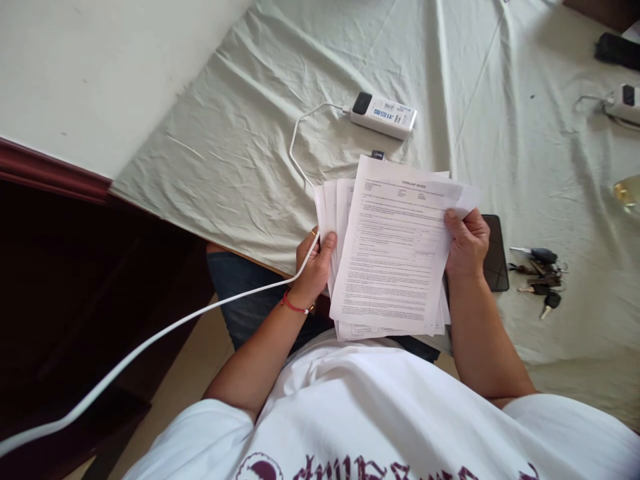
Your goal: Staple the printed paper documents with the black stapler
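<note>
A loose stack of printed sheets of paper (395,260) is held up in front of my shirt, over the table's near edge. My left hand (316,263) grips the stack's left edge, thumb on top and the other fingers mostly hidden behind. At the upper right, my right hand (467,243) pinches the top sheet and perhaps others; its corner bends over by the thumb. The sheets are fanned unevenly, with several edges showing at the left. A white cable (215,305) passes across my left hand.
A white power bank (384,115) with the cable plugged in lies beyond the papers. Right of my right hand are a dark phone (495,257) and a bunch of keys (543,273). Another white device (625,103) and a black object (617,51) sit on the cloth-covered table (240,147).
</note>
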The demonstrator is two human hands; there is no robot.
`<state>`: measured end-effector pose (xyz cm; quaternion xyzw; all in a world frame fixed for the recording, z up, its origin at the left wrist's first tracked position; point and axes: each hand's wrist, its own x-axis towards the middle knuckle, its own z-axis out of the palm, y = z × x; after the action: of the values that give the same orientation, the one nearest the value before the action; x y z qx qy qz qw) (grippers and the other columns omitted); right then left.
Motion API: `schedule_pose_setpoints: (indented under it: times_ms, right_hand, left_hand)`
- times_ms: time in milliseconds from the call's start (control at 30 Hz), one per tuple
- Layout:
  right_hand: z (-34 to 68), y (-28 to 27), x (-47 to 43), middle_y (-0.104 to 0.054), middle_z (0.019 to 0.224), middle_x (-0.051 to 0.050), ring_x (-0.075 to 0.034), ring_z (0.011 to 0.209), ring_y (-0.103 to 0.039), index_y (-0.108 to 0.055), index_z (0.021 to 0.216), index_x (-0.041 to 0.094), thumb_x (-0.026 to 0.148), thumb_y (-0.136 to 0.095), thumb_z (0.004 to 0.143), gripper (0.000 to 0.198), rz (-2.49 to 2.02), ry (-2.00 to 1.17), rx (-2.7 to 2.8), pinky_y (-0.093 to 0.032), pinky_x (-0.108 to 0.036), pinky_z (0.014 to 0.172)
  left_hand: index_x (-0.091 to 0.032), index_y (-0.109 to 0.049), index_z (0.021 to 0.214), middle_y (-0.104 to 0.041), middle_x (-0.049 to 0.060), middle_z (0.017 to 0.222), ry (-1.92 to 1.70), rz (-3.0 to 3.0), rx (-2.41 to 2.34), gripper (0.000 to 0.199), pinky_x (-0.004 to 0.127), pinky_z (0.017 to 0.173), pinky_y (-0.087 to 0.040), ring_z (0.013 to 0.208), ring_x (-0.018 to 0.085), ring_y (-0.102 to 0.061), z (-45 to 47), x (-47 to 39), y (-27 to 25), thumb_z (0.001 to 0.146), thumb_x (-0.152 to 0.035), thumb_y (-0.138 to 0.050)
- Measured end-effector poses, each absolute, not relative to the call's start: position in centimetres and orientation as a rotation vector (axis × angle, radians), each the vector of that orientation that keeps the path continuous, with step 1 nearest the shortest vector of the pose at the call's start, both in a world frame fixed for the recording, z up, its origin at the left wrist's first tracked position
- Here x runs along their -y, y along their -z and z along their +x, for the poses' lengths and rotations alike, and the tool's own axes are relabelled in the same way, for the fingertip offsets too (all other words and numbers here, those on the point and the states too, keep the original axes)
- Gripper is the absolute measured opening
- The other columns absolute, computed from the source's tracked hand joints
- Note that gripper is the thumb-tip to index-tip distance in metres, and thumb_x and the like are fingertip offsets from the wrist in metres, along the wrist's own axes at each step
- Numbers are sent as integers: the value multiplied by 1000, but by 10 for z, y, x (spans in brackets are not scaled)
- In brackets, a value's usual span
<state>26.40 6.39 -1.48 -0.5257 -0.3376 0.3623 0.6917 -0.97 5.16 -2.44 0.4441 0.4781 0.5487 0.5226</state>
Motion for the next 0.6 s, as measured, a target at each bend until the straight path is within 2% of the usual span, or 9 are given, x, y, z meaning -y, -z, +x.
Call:
schedule_pose_setpoints:
  times_ms: [300,600]
  right_hand:
    - [272,6,-63,-76,87,2,-15,75,-69,-77,86,25,36,-91,70,24,-1148,-754,738,-61,-30,76]
    - [269,15,-60,-73,81,3,-16,71,-67,-77,90,27,43,-90,71,28,-1242,-808,854,-59,-30,68]
  left_hand:
    - [-21,-71,115,-75,8,121,-1307,1098,-1124,33,36,102,-54,116,25,-69,-12,-52,26,94,-46,-67]
    - [-22,-71,117,-76,7,116,-1283,1117,-1146,35,35,98,-55,111,25,-70,-10,-52,23,95,-48,-64]
